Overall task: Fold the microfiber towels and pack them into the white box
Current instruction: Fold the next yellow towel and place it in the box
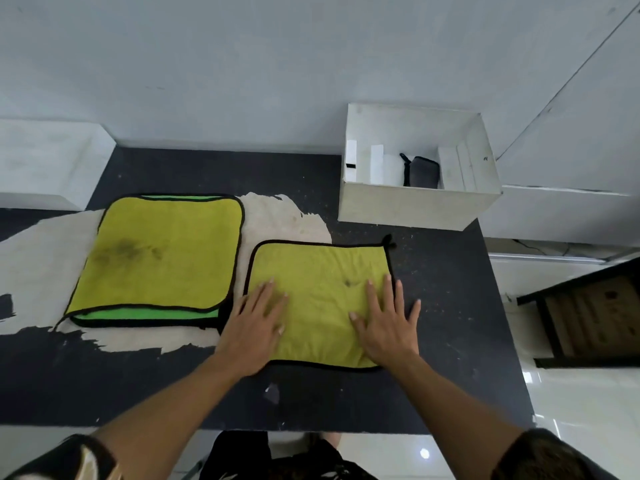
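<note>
Both hands are flat on the smaller yellow towel [318, 268], palms down, fingers [266, 292] straight and spread, so nothing is gripped, just pressed; the left hand [254, 320] covers its near-left edge and hangs partly off onto the bench [450, 306], the right hand [384, 323] sits on the near-right part with fingertips close to the right hem; the towel lies right under them, long axis running left to right across the person's front, with its little black loop [388, 241] sticking out at the far-right corner, pointing roughly at the white box [412, 206]; that box stands beyond and to the right of the towel, near but not touching, open top up, with a dark folded thing [422, 171] already inside; so the right hand is the nearer one for the trip to the box; looks like it's being smoothed, and probably wants one more fold across the long axis to fit; the bigger yellow towel [162, 251], green showing at its near edge, waits just beside on the left, over a worn pale patch [284, 216].
</note>
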The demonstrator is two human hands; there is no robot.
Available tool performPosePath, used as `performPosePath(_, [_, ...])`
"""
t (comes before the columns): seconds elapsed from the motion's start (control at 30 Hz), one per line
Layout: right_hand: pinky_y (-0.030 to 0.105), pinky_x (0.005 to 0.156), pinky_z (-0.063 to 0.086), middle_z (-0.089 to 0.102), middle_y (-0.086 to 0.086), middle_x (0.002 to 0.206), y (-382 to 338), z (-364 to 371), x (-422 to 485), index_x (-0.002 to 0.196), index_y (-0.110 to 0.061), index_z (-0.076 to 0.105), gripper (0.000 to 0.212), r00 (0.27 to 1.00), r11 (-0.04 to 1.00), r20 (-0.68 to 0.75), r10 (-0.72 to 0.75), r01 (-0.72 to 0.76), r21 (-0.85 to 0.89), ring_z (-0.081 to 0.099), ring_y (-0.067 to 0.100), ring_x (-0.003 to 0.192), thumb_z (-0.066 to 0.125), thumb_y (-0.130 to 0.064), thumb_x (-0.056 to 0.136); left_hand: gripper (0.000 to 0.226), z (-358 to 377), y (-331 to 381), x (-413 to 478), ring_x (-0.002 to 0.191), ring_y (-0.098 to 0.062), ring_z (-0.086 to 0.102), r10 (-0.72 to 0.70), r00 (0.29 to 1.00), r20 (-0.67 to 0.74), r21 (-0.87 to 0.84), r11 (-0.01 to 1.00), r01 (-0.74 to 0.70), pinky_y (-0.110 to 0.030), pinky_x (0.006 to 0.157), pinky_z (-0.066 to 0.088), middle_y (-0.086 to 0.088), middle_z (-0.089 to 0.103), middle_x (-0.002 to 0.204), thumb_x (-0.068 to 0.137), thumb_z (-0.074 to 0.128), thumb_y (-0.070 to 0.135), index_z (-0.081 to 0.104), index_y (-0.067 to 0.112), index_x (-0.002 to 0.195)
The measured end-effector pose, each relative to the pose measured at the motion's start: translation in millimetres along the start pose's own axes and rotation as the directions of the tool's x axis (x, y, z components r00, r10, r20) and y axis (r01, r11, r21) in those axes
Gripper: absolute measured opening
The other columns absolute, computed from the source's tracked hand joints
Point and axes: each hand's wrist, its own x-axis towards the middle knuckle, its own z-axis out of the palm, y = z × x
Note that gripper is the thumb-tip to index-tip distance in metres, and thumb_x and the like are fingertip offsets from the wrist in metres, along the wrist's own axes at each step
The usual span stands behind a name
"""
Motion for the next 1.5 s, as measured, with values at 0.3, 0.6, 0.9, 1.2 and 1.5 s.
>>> performPosePath(0.3, [0.051,0.111,0.029,0.032,0.014,0.149,8,-11,-26,0.137,-0.018,0.043,0.062,0.963,0.997,-0.268,0.028,-0.008,0.076,0.034,0.034,0.134,0.051,-0.054,0.088,0.047,-8,-8,-27,0.106,-0.030,0.055,-0.231,0.953,-0.196,-0.066,0.973,0.223,-0.043,0.087,0.049,-0.013,0.054,0.120,0.085,0.066,0.038,0.056,0.010,0.121])
performPosePath(0.6, [0.042,0.084,0.044,0.061,0.005,0.106,3,-9,-55,0.107,-0.019,0.040,0.021,0.949,0.919,-0.115,0.292,-0.246,0.307,0.058,0.027,0.098,0.052,-0.027,0.091,0.024,-10,2,-28,0.075,-0.020,0.056,-0.581,0.812,0.050,-0.384,0.740,0.553,-0.033,0.060,0.042,-0.001,0.058,0.087,0.089,0.062,0.028,0.044,0.018,0.100])
performPosePath(0.9, [0.033,0.070,0.047,0.053,0.004,0.107,24,-5,-64,0.106,-0.017,0.052,0.013,0.976,0.982,-0.204,0.070,-0.031,0.188,0.053,0.022,0.087,0.053,-0.019,0.093,0.030,-9,-4,-54,0.082,-0.016,0.055,-0.384,0.923,-0.014,-0.272,0.890,0.366,-0.033,0.068,0.053,-0.003,0.055,0.105,0.085,0.067,0.018,0.053,0.018,0.111])
performPosePath(1.2, [0.032,0.075,0.046,0.057,-0.003,0.093,40,-2,-71,0.091,-0.026,0.062,0.023,0.862,0.875,-0.171,-0.478,0.450,-0.179,0.054,0.018,0.085,0.061,-0.045,0.079,0.043,-12,-14,-54,0.112,-0.019,0.049,0.217,0.976,0.021,0.170,0.961,-0.217,-0.033,0.096,0.040,0.001,0.051,0.125,0.083,0.057,0.022,0.057,0.022,0.126])
performPosePath(1.5, [0.036,0.073,0.051,0.058,0.004,0.094,34,5,-78,0.099,-0.019,0.060,0.023,0.883,0.902,-0.210,-0.420,0.380,-0.207,0.055,0.023,0.081,0.067,-0.012,0.078,0.052,-15,-21,-60,0.104,-0.023,0.054,0.240,0.965,0.106,0.280,0.924,-0.261,-0.034,0.089,0.046,-0.005,0.055,0.123,0.075,0.068,0.011,0.056,0.016,0.125])
